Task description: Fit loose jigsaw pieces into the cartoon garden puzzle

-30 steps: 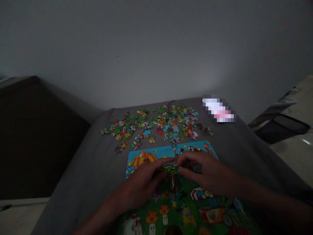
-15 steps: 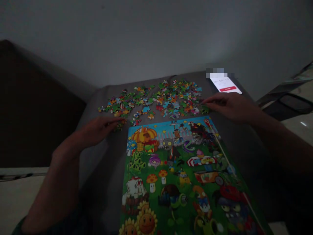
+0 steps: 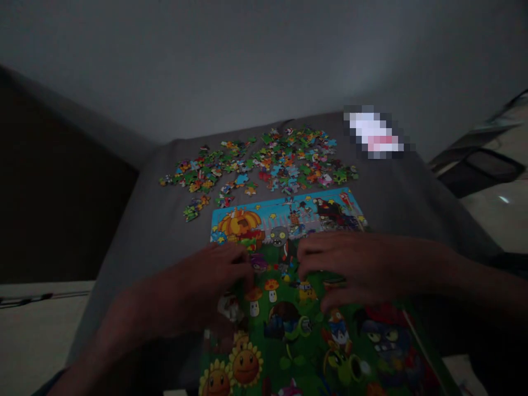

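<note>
A colourful cartoon puzzle picture (image 3: 289, 335) lies on a grey padded surface (image 3: 157, 231). Both my hands rest on its upper middle, fingertips almost meeting. My left hand (image 3: 206, 286) has its fingers curled down onto the picture; anything under them is hidden in the dim light. My right hand (image 3: 346, 267) lies over the picture with fingers stretched leftward and slightly apart, and nothing shows in it. A spread of several loose puzzle pieces (image 3: 280, 159) lies beyond the picture, apart from both hands.
A lit phone screen (image 3: 377, 135) lies at the far right corner of the grey surface. A dark sofa (image 3: 53, 192) stands to the left. A dark tray-like object (image 3: 482, 173) sits on the pale floor to the right. A wall is behind.
Half a second ago both hands were stretched out at the edges of the loose pieces. They have since drawn back and come together over the picture.
</note>
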### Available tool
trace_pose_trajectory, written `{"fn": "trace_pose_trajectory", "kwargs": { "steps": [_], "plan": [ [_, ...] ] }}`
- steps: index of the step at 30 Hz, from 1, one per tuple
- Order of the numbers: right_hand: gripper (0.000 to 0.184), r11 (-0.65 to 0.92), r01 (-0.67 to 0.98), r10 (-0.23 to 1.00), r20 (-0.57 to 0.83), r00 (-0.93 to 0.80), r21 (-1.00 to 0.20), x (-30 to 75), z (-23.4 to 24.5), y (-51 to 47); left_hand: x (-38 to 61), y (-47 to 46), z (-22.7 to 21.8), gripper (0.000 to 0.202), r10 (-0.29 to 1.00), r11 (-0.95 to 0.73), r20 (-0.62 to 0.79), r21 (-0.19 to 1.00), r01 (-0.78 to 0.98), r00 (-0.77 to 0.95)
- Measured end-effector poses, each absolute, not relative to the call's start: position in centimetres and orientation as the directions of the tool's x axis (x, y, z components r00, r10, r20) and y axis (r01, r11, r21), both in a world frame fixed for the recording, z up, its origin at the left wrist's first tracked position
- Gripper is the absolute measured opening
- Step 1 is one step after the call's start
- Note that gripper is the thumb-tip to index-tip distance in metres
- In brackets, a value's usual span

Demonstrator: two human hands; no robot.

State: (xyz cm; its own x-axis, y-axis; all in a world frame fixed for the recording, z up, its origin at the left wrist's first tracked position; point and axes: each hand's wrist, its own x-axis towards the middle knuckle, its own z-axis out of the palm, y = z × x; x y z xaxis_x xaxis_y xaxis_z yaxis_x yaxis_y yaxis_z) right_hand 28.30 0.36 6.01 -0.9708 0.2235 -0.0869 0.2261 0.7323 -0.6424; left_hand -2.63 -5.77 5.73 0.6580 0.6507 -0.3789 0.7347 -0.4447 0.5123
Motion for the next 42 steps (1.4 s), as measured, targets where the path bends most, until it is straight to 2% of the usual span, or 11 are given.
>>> {"fn": "trace_pose_trajectory", "kwargs": {
  "steps": [4, 6, 9, 11, 13, 17, 20, 26, 34, 36, 42],
  "plan": [
    [0.041, 0.786, 0.208, 0.176, -0.111, -0.978, -0.582, 28.1, 5.2, -0.6, -1.5, -6.7, 4.9, 0.091, 0.623, -0.483, -0.411, 0.468, 0.74, 0.666],
    [0.042, 0.806, 0.192, 0.157, -0.111, -0.981, -0.56, 28.1, 4.6, -0.7, -1.0, -6.0, 4.6, 0.074, 0.623, -0.496, -0.395, 0.468, 0.731, 0.675],
    [0.042, 0.805, 0.21, 0.17, -0.124, -0.978, -0.554, 28.0, 4.2, -0.5, -0.1, -4.4, 4.4, 0.031, 0.677, -0.512, -0.307, 0.456, 0.728, 0.669],
    [0.034, 0.787, 0.259, 0.214, -0.145, -0.966, -0.56, 28.1, 4.2, 0.0, 0.1, -3.5, 4.4, 0.019, 0.744, -0.512, -0.209, 0.432, 0.742, 0.635],
    [0.027, 0.768, 0.307, 0.267, -0.155, -0.951, -0.561, 28.3, 4.1, 0.7, -0.2, -2.8, 4.4, 0.024, 0.785, -0.49, -0.168, 0.423, 0.763, 0.597],
    [0.039, 0.769, 0.335, 0.341, -0.094, -0.935, -0.544, 28.7, 3.7, 1.9, -1.2, -2.4, 4.3, 0.034, 0.799, -0.466, -0.184, 0.413, 0.783, 0.573],
    [0.035, 0.771, 0.336, 0.354, -0.074, -0.932, -0.541, 28.6, 3.7, 2.3, -1.5, -2.3, 3.7, 0.044, 0.813, -0.463, -0.16, 0.404, 0.789, 0.559],
    [0.021, 0.73, 0.354, 0.354, -0.12, -0.928, -0.584, 28.1, 4.1, 2.2, -1.2, -2.0, 2.8, 0.014, 0.792, -0.475, -0.119, 0.495, 0.727, 0.598],
    [0.019, 0.514, 0.372, 0.346, -0.21, -0.915, -0.773, 28.1, 4.8, 2.4, -1.8, -2.4, 2.3, 0.01, 0.788, -0.394, -0.147, 0.626, 0.673, 0.598],
    [0.016, 0.472, 0.383, 0.396, -0.197, -0.897, -0.794, 28.5, 4.7, 3.4, -1.7, -2.6, 2.3, 0.009, 0.796, -0.342, -0.193, 0.639, 0.689, 0.573],
    [0.023, 0.342, 0.496, 0.768, -0.067, -0.637, -0.798, 31.7, 3.2, 9.0, -1.4, -2.9, 2.5, 0.011, 0.786, -0.218, -0.282, 0.706, 0.674, 0.55]
  ]
}}
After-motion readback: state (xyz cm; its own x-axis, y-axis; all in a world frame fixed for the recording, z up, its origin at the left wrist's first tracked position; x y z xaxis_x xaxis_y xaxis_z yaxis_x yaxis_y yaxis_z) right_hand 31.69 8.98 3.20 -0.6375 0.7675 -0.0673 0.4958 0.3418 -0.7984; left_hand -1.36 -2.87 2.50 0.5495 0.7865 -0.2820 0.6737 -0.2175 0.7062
